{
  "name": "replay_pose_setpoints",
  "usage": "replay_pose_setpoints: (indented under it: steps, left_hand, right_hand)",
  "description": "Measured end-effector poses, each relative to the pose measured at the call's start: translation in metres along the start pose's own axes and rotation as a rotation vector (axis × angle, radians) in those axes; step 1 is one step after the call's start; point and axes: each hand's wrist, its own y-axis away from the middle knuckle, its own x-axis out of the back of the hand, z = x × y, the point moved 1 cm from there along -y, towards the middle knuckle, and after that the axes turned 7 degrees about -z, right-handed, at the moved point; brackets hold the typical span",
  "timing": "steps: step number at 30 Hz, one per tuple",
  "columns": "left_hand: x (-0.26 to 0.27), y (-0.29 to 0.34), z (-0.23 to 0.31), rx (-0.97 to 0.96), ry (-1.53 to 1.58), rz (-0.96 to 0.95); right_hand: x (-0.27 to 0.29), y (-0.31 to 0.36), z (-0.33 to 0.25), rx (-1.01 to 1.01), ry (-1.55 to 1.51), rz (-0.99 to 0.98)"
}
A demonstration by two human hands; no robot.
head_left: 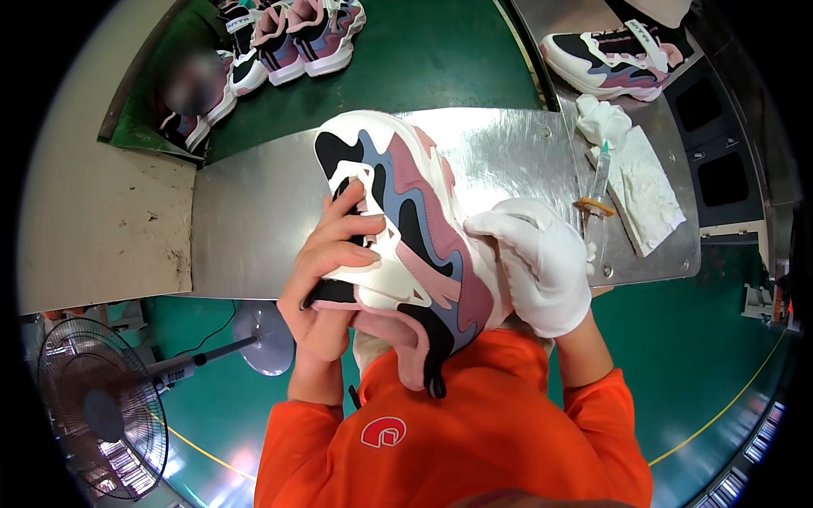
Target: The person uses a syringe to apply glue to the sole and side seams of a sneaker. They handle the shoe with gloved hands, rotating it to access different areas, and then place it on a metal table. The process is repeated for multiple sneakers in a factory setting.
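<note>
In the head view, the bare left hand (332,254) is clasping a chunky, wavy-panelled shoe (415,224) above the smooth metal counter's (246,224) near edge; the white-gloved right hand (538,262) is curling partway against its sole (439,169), any grip being hidden.

A hand can pass over the metal bench (246,220) between the beige panel (102,186) and the held sneaker (432,216), then across the green surface (440,72) beyond, where a row of sneakers (320,42) bars the upper left. On the right, a lane runs between the held sneaker's sole and the syringe (601,176), its near end blocked by the gloved right hand (542,267). Farther right, the syringe, a crumpled white cloth (603,123) and a flat white pad (650,190) obstruct the metal, with another sneaker (605,63) beyond them.
</note>
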Motion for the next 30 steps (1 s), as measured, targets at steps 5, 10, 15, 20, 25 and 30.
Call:
replay_pose_setpoints:
  steps: [5, 10, 15, 20, 25, 30]
  left_hand:
    - [-0.007, -0.007, -0.003, -0.061, -0.021, 0.026]
    - [-0.014, -0.010, -0.003, -0.054, -0.046, 0.075]
    - [-0.015, -0.011, -0.004, -0.069, -0.047, 0.075]
    - [-0.016, -0.010, -0.006, -0.083, -0.048, 0.082]
    - [-0.017, -0.010, -0.006, -0.086, -0.069, 0.092]
    - [-0.016, -0.011, -0.003, -0.083, -0.108, 0.064]
  right_hand:
    - [-0.007, 0.003, 0.007, -0.015, 0.022, 0.051]
    - [-0.002, -0.001, 0.016, 0.045, -0.025, -0.020]
    - [-0.004, -0.010, 0.019, 0.141, 0.008, -0.044]
    - [0.001, -0.013, 0.014, 0.137, 0.152, -0.177]
    - [0.005, -0.017, 0.012, 0.138, 0.103, -0.310]
    - [0.006, -0.020, 0.020, 0.231, 0.059, -0.301]
